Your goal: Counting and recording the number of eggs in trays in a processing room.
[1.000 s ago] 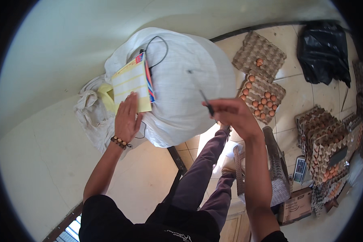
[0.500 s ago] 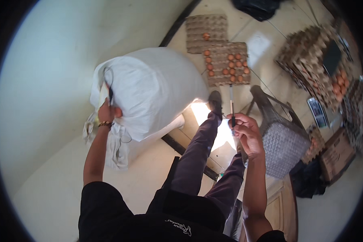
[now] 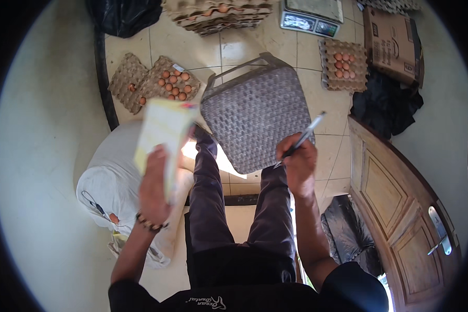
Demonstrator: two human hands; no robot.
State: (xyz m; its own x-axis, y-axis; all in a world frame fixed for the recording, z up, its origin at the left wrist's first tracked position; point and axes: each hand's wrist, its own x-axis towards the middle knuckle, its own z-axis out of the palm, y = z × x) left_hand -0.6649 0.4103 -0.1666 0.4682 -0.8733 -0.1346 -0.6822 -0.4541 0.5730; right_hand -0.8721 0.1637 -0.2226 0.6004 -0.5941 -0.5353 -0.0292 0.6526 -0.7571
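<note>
My left hand [image 3: 156, 187] is closed on a notepad [image 3: 161, 130] with white and yellow pages, blurred by motion and raised above the sack's edge. In my right hand [image 3: 300, 161] a pen [image 3: 308, 131] is gripped at a slant, its pale end up to the right and its tip down to the left. Between and beyond my hands stands a grey woven-pattern plastic stool [image 3: 260, 109]. The white sack [image 3: 112, 182] lies to the left, with a dark cord and a small brown object on its top.
Egg trays with brown eggs [image 3: 174, 86] lie on the tiles, with another egg tray [image 3: 325, 60] farther right. Stacked trays [image 3: 218, 15], a scale [image 3: 312, 21], a cardboard box [image 3: 392, 44] and black bags [image 3: 387, 104] stand around. A wooden door [image 3: 395, 213] is at right.
My left hand has come off the top of the sack and moved right, with the notepad lifted. The view has turned right, bringing the stool to the middle. The pen stays in my right hand.
</note>
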